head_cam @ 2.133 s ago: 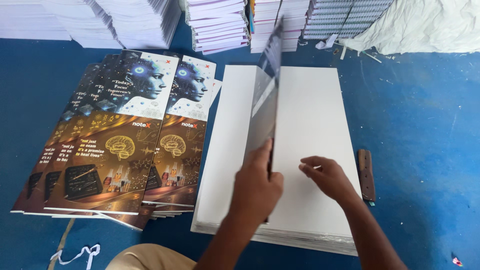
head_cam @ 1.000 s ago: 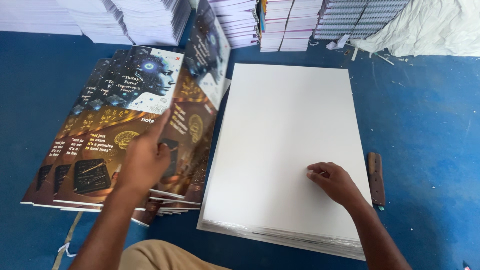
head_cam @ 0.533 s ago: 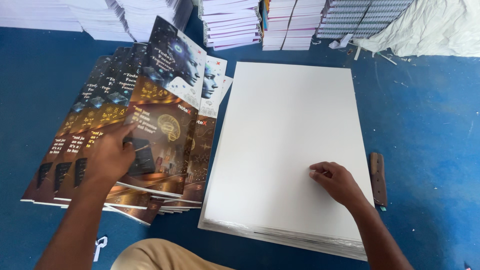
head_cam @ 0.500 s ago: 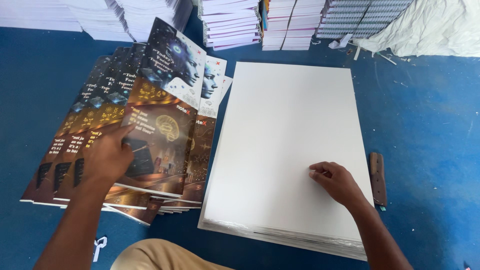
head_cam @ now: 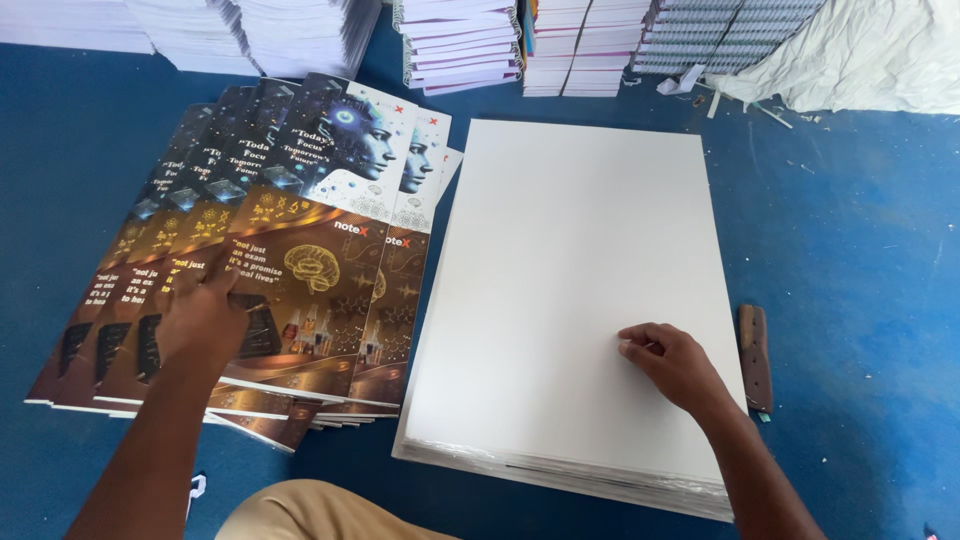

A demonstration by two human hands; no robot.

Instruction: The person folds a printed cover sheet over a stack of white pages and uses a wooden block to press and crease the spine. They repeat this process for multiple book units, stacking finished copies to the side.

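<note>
On the left, a fanned stack of printed covers [head_cam: 300, 260] lies on the blue floor [head_cam: 850, 230], each sheet showing a face above and a golden brain below. The person's left hand [head_cam: 205, 320] lies flat on the lower part of the top cover, fingers spread, its grip released and merely pressing down. Just beside the covers, to their right, sits a thick pile of blank white sheets [head_cam: 570, 280], its edges squared. The right hand [head_cam: 675, 365] rests on the pile's lower right area, fingers curled loosely, fingertips touching the top sheet without grasping it. Right of the pile, near its edge, lies a small brown wooden block [head_cam: 755, 355]. Along the back stand stacks of bound notebooks [head_cam: 460, 40] and a crumpled white cloth [head_cam: 860, 50].
</note>
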